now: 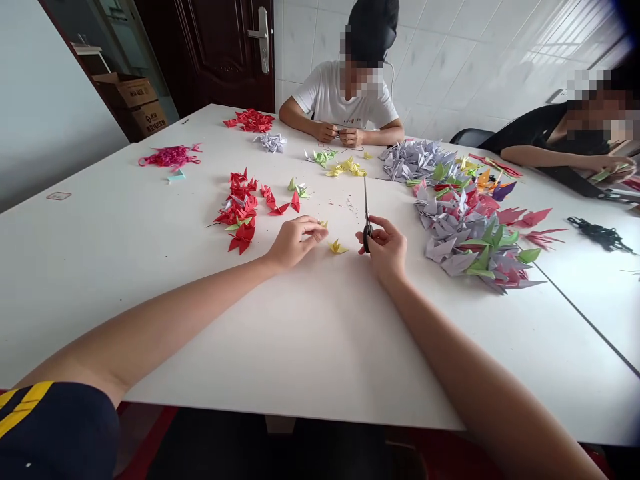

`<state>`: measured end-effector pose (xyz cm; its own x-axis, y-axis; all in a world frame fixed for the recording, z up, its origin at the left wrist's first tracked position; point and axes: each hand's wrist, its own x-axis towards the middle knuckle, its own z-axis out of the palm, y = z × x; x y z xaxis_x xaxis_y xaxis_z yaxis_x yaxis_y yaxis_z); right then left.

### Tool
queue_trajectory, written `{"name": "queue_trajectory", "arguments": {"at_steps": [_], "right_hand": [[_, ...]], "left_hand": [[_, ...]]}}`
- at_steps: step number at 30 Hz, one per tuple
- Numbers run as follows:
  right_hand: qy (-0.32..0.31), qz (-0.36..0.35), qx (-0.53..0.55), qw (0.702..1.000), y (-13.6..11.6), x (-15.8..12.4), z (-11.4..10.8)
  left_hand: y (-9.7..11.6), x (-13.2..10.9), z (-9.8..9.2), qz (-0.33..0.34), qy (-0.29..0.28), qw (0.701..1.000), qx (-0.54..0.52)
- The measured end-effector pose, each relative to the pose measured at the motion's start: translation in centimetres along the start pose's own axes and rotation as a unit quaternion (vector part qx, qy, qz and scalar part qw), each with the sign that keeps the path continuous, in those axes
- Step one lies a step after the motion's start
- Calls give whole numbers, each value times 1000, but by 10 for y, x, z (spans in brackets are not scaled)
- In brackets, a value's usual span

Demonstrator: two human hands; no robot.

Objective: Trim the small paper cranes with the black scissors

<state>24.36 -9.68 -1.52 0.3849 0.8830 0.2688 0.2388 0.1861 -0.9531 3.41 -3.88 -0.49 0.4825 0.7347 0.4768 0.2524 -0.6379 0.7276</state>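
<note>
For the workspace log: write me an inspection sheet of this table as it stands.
surface: white table, joined to a second one at right; paper crumbs near the middle.
job's things: scissors, blades pointing away; yellow folded piece lying between the hands.
clutter: red folded pieces left of the hands; mixed pile of grey, green and pink at right; pink strips far left.
grippers: left hand pinches a yellow paper bit; right hand grips the scissors' handles.
cables: none certain; black tangle at right, unclear.
surroundings: person in white and person in black seated across; dark door; cardboard boxes.
</note>
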Motion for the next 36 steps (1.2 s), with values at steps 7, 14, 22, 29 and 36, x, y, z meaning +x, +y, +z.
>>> {"name": "queue_trajectory", "arguments": {"at_steps": [7, 14, 22, 29, 36], "right_hand": [[-182, 34, -76, 980, -12, 10, -27], [-211, 40, -84, 973, -9, 14, -39], [-245, 36, -104, 963, -1, 13, -34], [-249, 29, -117, 961, 3, 14, -34], [-254, 18, -120, 959, 2, 13, -33]], "left_hand": [[-11, 7, -2, -112, 39, 985, -123], [-15, 8, -2, -178, 75, 962, -193], [-23, 8, -1, -177, 73, 971, -146], [-16, 7, -2, -175, 78, 966, -175], [-26, 8, 0, -165, 57, 973, -154]]}}
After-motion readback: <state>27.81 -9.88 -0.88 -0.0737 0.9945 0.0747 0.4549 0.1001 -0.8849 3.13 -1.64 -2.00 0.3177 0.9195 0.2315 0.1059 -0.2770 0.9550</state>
